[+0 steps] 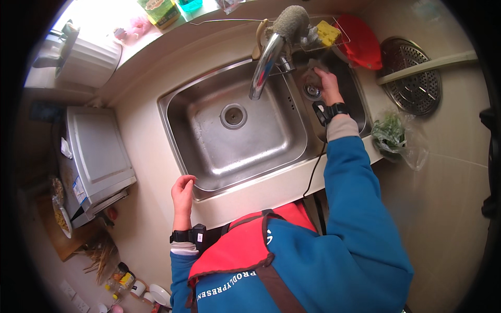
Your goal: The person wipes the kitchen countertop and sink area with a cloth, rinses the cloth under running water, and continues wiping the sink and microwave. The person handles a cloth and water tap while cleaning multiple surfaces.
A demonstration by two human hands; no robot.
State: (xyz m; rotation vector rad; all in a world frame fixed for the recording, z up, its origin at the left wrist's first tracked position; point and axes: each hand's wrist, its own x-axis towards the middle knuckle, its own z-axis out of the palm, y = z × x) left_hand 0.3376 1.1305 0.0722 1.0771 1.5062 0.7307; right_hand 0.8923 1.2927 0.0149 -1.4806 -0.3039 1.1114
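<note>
My right hand reaches into the small side basin and grips a thin greyish rag. The rag is blurred and partly covered by my fingers, just above the small basin's drain strainer. Beside the front left corner of the large stainless steel sink basin, my left hand hovers with fingers curled together, and nothing shows in it. The chrome faucet arches over the large basin; no running water is seen.
A cloth drapes the faucet's rear. Behind the small basin are a yellow sponge and a red basin. At right lie a perforated metal steamer plate and bagged greens. A white countertop appliance stands left.
</note>
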